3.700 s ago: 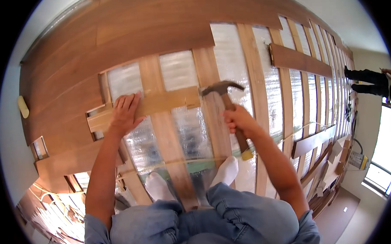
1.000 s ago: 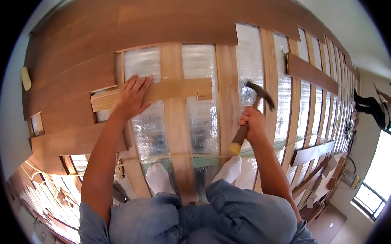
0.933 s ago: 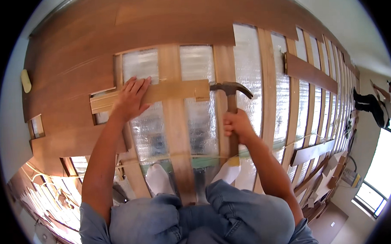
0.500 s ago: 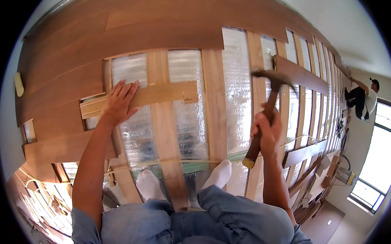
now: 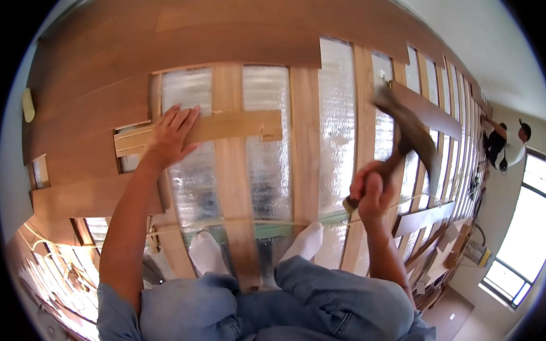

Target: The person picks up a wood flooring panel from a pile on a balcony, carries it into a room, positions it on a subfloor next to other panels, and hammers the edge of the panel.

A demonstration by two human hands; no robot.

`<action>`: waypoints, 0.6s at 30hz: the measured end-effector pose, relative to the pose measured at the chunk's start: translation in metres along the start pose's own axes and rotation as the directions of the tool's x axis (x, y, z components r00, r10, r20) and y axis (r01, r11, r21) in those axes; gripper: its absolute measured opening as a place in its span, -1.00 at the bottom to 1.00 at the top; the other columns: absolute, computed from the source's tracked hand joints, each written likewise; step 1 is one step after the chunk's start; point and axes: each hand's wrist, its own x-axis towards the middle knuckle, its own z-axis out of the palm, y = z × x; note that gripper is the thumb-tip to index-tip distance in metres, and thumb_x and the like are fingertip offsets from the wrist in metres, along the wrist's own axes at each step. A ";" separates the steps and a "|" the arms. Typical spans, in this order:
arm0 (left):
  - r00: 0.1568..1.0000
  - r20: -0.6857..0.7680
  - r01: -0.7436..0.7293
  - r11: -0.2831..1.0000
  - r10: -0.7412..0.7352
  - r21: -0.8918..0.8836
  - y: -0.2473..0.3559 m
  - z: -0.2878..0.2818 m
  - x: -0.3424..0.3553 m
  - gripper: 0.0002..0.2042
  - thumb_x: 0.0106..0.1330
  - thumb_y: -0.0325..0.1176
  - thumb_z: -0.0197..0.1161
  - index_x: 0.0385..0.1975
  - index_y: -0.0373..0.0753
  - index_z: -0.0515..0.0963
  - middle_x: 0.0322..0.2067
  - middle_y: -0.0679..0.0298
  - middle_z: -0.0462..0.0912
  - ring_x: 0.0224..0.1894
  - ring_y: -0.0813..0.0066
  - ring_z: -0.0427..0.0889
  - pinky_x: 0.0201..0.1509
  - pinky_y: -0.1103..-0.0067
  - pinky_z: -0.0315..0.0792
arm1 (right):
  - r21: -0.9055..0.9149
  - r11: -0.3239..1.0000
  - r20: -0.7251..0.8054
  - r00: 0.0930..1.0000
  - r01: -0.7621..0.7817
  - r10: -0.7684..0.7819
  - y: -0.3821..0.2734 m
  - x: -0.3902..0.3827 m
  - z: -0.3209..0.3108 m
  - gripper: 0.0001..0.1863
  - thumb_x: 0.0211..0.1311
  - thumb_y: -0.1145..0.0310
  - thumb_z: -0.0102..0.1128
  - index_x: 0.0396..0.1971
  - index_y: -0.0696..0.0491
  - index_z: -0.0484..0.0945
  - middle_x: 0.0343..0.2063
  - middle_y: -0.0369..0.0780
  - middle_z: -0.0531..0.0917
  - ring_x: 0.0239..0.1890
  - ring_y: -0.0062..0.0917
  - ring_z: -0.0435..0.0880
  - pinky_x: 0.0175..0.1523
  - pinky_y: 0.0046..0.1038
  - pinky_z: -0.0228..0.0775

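My left hand (image 5: 171,135) lies across a short pale floorboard piece (image 5: 229,126), fingers stretched past its upper edge and thumb at its lower edge. The left end of this piece lies against the brown floorboards (image 5: 98,154); its right part crosses a wooden joist (image 5: 231,172). In my right hand (image 5: 373,194) is a hammer (image 5: 407,136), gripped by its handle. Its head is raised to the right, apart from the board, and is partly blurred. The far side of the handle is hidden by my fingers.
Silvery foil sheets (image 5: 192,188) show between the joists. A loose brown board (image 5: 427,109) lies across joists at the right. A pale cord (image 5: 269,222) runs before my feet. Another person (image 5: 512,141) crouches at the far right, near a window (image 5: 522,240) and stacked boards (image 5: 432,264).
The hammer has swung up and turned, with its head now nearer the camera. My left hand stays on the floorboard piece. The view has shifted slightly.
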 end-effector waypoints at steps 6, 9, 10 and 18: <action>1.000 0.002 0.018 1.000 -0.018 -0.005 -0.002 0.002 0.003 -0.07 0.14 0.00 0.43 0.52 -0.12 0.14 0.23 0.15 0.40 0.38 -0.04 0.28 0.51 0.18 0.17 | -0.624 0.751 0.077 0.939 -0.218 0.337 0.054 -0.004 0.001 -0.54 0.37 0.03 0.27 -0.25 0.22 0.57 -0.51 0.06 0.64 -0.44 -0.11 0.66 -0.30 -0.21 0.48; 0.998 -0.041 0.046 0.999 -0.045 0.021 -0.002 0.000 0.002 -0.08 0.15 -0.01 0.43 0.51 -0.12 0.15 0.24 0.15 0.40 0.39 -0.04 0.28 0.51 0.19 0.17 | -0.703 0.643 -0.032 0.916 -0.305 0.399 0.067 -0.003 -0.003 -0.54 0.37 0.01 0.29 -0.30 0.19 0.52 -0.63 -0.05 0.60 -0.58 -0.29 0.63 -0.43 -0.20 0.44; 0.998 0.050 0.034 0.999 -0.034 -0.006 -0.002 0.000 0.003 -0.10 0.19 0.01 0.40 0.51 -0.11 0.14 0.23 0.16 0.41 0.38 -0.03 0.29 0.52 0.22 0.18 | -0.710 0.603 -0.023 0.867 -0.364 0.497 0.067 -0.002 -0.004 -0.54 0.37 0.01 0.29 -0.30 0.19 0.52 -0.63 -0.05 0.60 -0.58 -0.29 0.63 -0.43 -0.20 0.44; 1.000 0.002 0.009 0.999 -0.009 -0.042 -0.001 -0.006 0.001 -0.10 0.17 -0.02 0.43 0.51 -0.10 0.15 0.25 0.15 0.39 0.38 -0.03 0.29 0.50 0.20 0.21 | -0.228 0.750 0.043 0.763 -0.621 0.645 0.023 -0.012 0.017 -0.75 0.47 0.26 0.18 -0.27 0.12 0.39 -0.65 -0.32 0.46 -0.71 -0.64 0.42 -0.62 -0.51 0.29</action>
